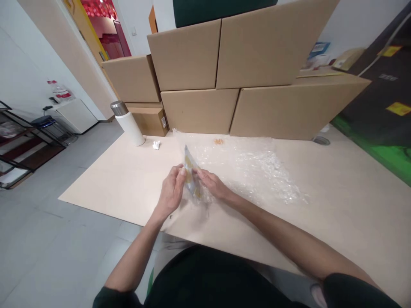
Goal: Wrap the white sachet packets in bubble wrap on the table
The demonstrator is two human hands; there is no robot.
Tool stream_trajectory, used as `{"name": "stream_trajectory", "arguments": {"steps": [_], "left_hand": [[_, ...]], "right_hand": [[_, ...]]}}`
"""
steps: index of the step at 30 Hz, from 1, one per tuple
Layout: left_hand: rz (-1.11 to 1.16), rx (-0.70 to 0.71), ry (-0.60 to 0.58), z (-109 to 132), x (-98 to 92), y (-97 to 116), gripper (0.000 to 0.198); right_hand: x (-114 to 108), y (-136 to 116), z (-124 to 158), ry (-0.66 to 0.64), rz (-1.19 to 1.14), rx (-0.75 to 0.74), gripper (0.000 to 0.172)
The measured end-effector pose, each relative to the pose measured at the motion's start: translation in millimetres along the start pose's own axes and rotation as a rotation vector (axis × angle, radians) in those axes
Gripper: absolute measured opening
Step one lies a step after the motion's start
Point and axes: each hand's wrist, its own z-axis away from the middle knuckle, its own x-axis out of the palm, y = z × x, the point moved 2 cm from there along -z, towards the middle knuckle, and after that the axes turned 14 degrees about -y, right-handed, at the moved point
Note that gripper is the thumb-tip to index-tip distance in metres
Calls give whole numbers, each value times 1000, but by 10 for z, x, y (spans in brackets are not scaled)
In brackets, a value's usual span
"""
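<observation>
Both hands meet over the near part of a pale tabletop [105,179]. My left hand [171,191] and my right hand [212,185] are closed on a small clear plastic packet [191,174] with yellow and grey contents, held upright between them. A sheet of bubble wrap [257,169] lies spread on the table just behind and to the right of the hands. A few small orange pieces [218,140] lie at its far edge.
Stacked cardboard boxes [224,72] form a wall along the table's far side. A white flask with a steel cap [128,122] stands at the far left, a small crumpled white scrap [156,145] beside it. A black shelf rack [16,145] stands on the floor to the left.
</observation>
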Motion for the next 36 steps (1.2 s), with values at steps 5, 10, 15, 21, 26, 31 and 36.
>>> {"name": "stream_trajectory", "arguments": {"steps": [5,10,15,21,26,31,36], "left_hand": [[-68,189,-201,-146,435,209,42],[-383,134,-408,-280,888,174,40],[-600,104,-491,-334,1131,147,39],[-467,76,-329,-315,997,11,36],[142,-219,-47,-329,659,-226,64],[373,-58,-10,-313,659,69,57],[332,266,-216,-427,1049,459,37]], "right_hand": [[-202,24,165,71,-562,122,43],[-587,187,409,260,-639,258,26],[-867,259,577,396,168,108,26],[-679,172,447,131,651,25,39],[-667,43,433,134,528,113,51],[-770,-48,566,201,217,136,45],[-958,-30,789,226,-129,110,42]]}}
